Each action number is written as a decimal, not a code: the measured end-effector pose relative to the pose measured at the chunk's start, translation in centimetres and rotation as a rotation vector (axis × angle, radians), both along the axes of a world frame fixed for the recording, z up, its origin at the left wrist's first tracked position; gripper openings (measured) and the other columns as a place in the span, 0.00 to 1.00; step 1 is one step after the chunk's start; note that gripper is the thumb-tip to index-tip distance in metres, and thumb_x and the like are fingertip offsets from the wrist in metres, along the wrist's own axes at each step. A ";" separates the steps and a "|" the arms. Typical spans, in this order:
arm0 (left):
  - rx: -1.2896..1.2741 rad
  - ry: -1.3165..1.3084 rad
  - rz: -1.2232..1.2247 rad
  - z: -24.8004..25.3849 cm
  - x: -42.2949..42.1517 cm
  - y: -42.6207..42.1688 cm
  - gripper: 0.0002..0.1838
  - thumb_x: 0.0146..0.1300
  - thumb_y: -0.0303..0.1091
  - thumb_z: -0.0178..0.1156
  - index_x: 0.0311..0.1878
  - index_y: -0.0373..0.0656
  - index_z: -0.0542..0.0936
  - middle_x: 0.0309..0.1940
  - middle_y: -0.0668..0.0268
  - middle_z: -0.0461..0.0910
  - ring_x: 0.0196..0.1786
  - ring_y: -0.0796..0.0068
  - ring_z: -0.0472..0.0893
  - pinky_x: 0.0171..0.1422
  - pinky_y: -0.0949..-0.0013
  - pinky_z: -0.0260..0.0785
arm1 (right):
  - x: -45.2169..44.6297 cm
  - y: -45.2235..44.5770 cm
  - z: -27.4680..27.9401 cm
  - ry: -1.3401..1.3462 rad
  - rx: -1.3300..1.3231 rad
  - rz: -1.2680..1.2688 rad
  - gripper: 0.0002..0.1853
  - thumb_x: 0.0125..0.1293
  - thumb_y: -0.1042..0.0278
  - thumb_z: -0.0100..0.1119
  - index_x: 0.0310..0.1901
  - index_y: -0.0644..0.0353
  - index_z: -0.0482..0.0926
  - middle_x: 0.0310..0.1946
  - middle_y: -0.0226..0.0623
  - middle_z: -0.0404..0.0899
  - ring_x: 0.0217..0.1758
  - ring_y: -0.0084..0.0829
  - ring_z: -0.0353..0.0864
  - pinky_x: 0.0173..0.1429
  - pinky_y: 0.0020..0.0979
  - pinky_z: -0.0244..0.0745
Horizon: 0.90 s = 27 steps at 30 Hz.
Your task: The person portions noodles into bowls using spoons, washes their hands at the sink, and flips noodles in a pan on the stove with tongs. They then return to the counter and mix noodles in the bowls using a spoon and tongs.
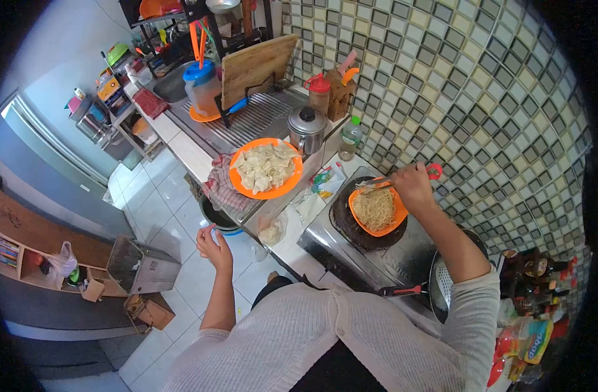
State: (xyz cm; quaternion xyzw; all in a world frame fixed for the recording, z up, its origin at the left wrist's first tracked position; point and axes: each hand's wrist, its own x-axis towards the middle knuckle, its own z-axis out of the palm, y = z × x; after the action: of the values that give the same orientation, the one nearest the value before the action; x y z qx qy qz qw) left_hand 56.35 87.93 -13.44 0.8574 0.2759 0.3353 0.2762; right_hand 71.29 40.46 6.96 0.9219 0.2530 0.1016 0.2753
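My right hand (pixel 413 187) is closed around a metal utensil (pixel 376 185) with a red handle end. The utensil's far end reaches over an orange plate (pixel 399 215) of noodles (pixel 375 208), which rests on a dark round stove burner. My left hand (pixel 214 247) is raised over the floor beside the counter, fingers apart, holding nothing. A larger round orange plate (pixel 271 194) with pale folded dough pieces (pixel 265 166) lies on the counter, left of the stove, with a checked cloth (pixel 224 186) against its edge.
A lidded metal pot (pixel 307 128), a green-capped bottle (pixel 350 137) and a cutting board (pixel 256 68) stand toward the wall. A small plastic bag (pixel 272 231) lies near the counter's edge. At right are a pan (pixel 439 281) and several bottles (pixel 540 266); a bin (pixel 145 264) stands on the floor.
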 end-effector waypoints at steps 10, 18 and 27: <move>0.002 0.032 0.027 -0.5 -1.3 0.7 0.13 0.70 0.38 0.54 0.56 0.52 0.77 0.60 0.62 0.68 0.66 0.58 0.63 0.68 0.47 0.48 | -1.1 -1.7 -0.8 -0.036 0.159 0.045 0.04 0.58 0.71 0.59 0.34 0.52 0.83 0.30 0.28 0.80 0.41 0.31 0.80 0.53 0.40 0.66; -0.006 0.028 -0.011 -0.5 -0.3 -0.1 0.14 0.71 0.40 0.53 0.57 0.52 0.77 0.61 0.61 0.67 0.68 0.56 0.62 0.69 0.46 0.46 | -1.5 -1.8 0.3 0.017 0.171 -0.050 0.06 0.58 0.71 0.59 0.36 0.53 0.83 0.33 0.30 0.81 0.42 0.31 0.80 0.54 0.40 0.66; 0.045 -0.013 -0.030 0.4 0.1 -0.4 0.14 0.69 0.38 0.54 0.55 0.52 0.78 0.58 0.63 0.69 0.64 0.57 0.64 0.67 0.46 0.49 | -0.6 -0.1 -1.0 -0.063 0.079 0.019 0.06 0.57 0.68 0.60 0.37 0.50 0.81 0.33 0.27 0.80 0.42 0.30 0.79 0.53 0.39 0.64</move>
State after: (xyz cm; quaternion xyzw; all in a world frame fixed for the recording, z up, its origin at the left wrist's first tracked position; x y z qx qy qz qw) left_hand 56.42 87.51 -13.07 0.8653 0.2537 0.3428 0.2635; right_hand 70.70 40.38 5.94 0.9259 0.2489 0.1431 0.2456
